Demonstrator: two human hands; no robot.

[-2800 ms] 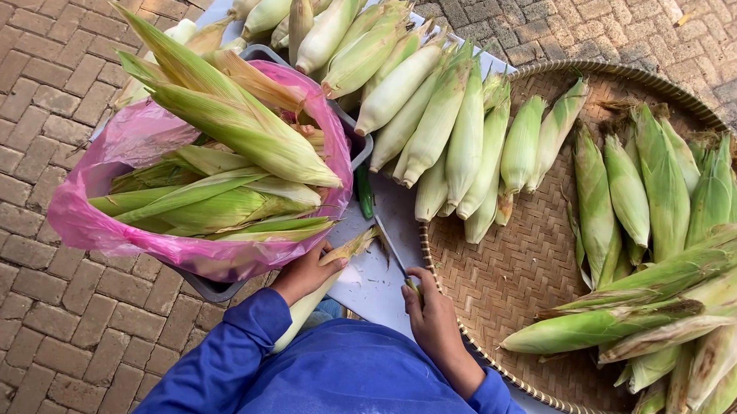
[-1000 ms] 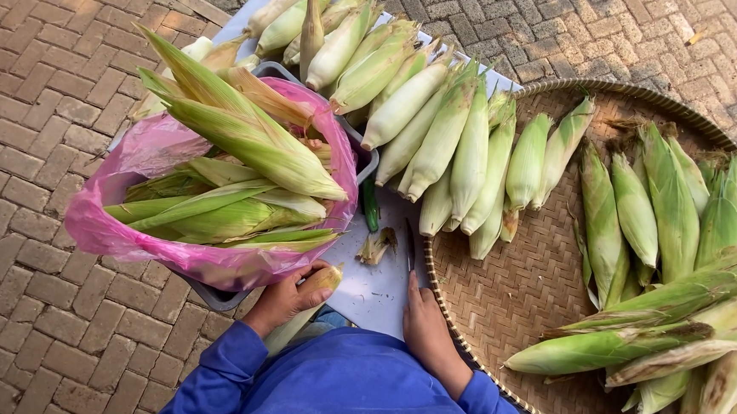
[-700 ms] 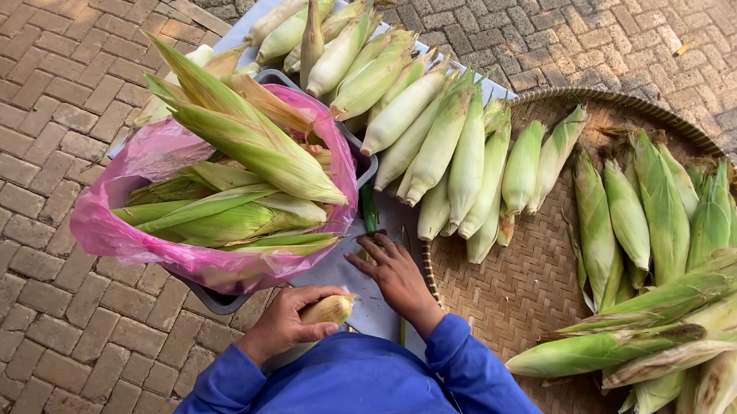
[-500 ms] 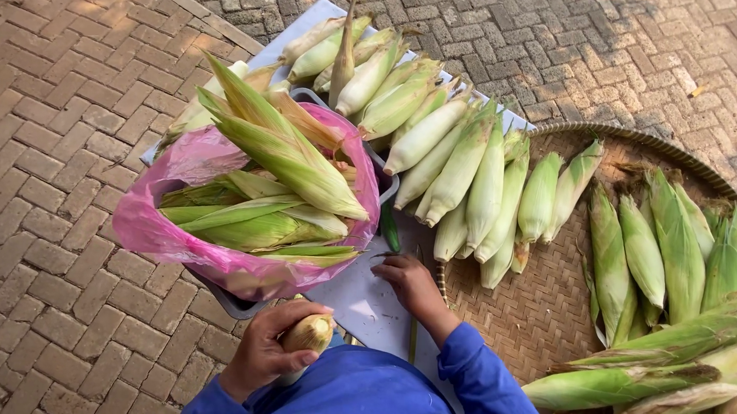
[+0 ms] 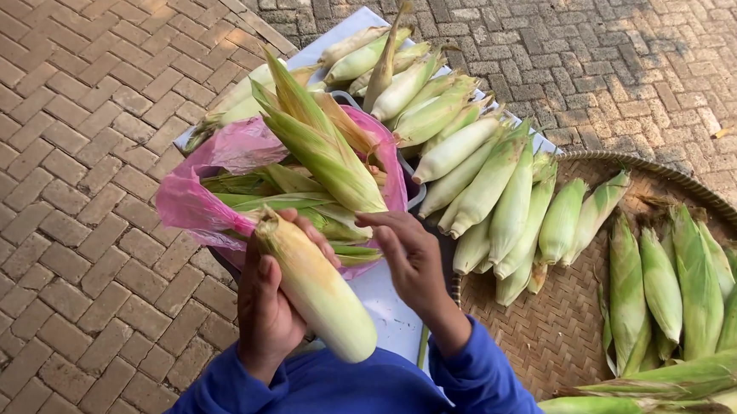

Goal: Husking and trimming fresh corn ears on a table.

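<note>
Brick paving underneath. Corn cob (image 5: 316, 289) gripped in left hand (image 5: 267, 307), husking step judged underway; right hand (image 5: 412, 257) open, empty, beside husk bag (image 5: 207, 197). Husk grip needed next.

the left hand (image 5: 267, 312) is wrapped about a corn cob (image 5: 317, 287), which lies nearest the person, in front of the bag-lined tub (image 5: 194, 201); the right hand (image 5: 412, 261) hovers just right of the cob, at the tub's near right edge; husks (image 5: 321, 149) stand in the tub; behind and right of the tub, a row of cobs (image 5: 481, 175) lies on a board (image 5: 388, 306); right of the board sits a woven tray (image 5: 549, 329), bearing unhusked ears (image 5: 687, 295) along its right side; brick paving (image 5: 64, 171) lies under everything.
</note>
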